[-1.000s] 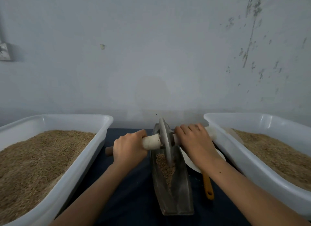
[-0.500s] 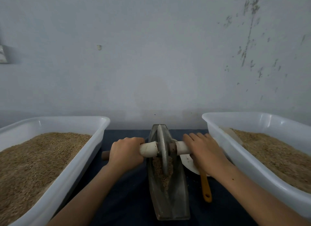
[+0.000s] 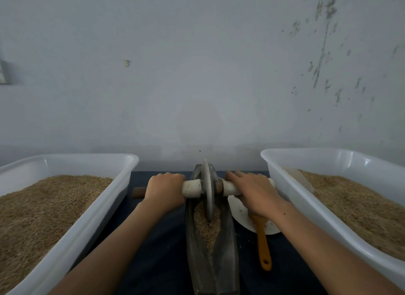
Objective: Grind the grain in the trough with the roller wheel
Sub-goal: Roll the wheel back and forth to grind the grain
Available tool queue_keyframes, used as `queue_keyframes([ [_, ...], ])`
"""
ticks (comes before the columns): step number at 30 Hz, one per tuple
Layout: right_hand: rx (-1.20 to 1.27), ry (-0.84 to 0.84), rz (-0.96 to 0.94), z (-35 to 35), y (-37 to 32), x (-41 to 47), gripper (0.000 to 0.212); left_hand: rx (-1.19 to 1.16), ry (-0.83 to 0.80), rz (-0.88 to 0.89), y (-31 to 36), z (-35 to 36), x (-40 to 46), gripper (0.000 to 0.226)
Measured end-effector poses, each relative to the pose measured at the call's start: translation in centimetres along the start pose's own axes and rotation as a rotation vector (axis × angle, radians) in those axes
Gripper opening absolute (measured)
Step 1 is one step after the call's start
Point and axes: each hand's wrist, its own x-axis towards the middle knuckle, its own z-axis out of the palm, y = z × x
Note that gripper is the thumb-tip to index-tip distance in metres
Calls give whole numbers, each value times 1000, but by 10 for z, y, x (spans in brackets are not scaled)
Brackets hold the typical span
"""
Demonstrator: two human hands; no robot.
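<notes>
A dark metal boat-shaped trough [image 3: 228, 261] lies lengthwise in the middle on a dark cloth. Brown grain [image 3: 208, 226] sits in its groove. The grey roller wheel [image 3: 208, 189] stands upright in the trough's far half, its rim in the grain. A white-wrapped axle [image 3: 191, 188] runs through the wheel. My left hand [image 3: 164, 190] grips the left part of the axle in a fist. My right hand [image 3: 252, 193] lies over the right part, fingers stretched along it and pressing down. The axle's brown left end [image 3: 138, 192] sticks out past my left hand.
Two large white tubs of grain flank the trough, one on the left [image 3: 105, 209] and one on the right [image 3: 291, 198]. A white plate [image 3: 243, 218] and an orange-handled tool [image 3: 264, 248] lie just right of the trough. A grey wall stands close behind.
The wheel rolled a little toward me along the trough, then back toward the far end. Both hands stayed on the axle; my right hand's fingers now lie flatter.
</notes>
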Motion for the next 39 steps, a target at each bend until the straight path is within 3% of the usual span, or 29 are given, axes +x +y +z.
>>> queue_keyframes([
  [3, 49, -56, -7, -6, -2, -5, 34, 46, -37, 41, -1, -1, -1, 19],
  [8, 25, -288, 0, -28, -15, 0, 27, -41, -345, 52, -7, -10, -7, 39],
  [11, -25, -436, -3, -35, -20, 5, 26, -74, -430, 46, -8, -10, -12, 43],
  [15, -19, -365, 34, -28, -21, 5, 21, -49, -343, 37, -4, -9, -13, 36],
  [20, -29, -33, 79, -4, -19, 2, 9, 21, 79, 25, 2, -1, -15, 18],
  [24, -1, 28, 120, 4, -17, -1, 11, 57, 239, 43, 5, 7, -16, 17],
  [26, -8, -16, 119, 1, -17, -1, 6, 52, 190, 63, 3, 5, -15, 19],
  [28, -37, -113, 111, -6, -17, 1, 7, 46, 44, 90, -1, -2, -14, 24],
  [34, 65, -518, 141, -30, -16, 8, 36, -33, -399, 98, -7, -23, -11, 41],
  [36, 66, -529, 145, -29, -16, 9, 33, -54, -411, 86, -8, -22, -11, 39],
  [39, 15, -404, 126, -23, -17, 9, 22, -8, -201, 83, -8, -12, -12, 29],
])
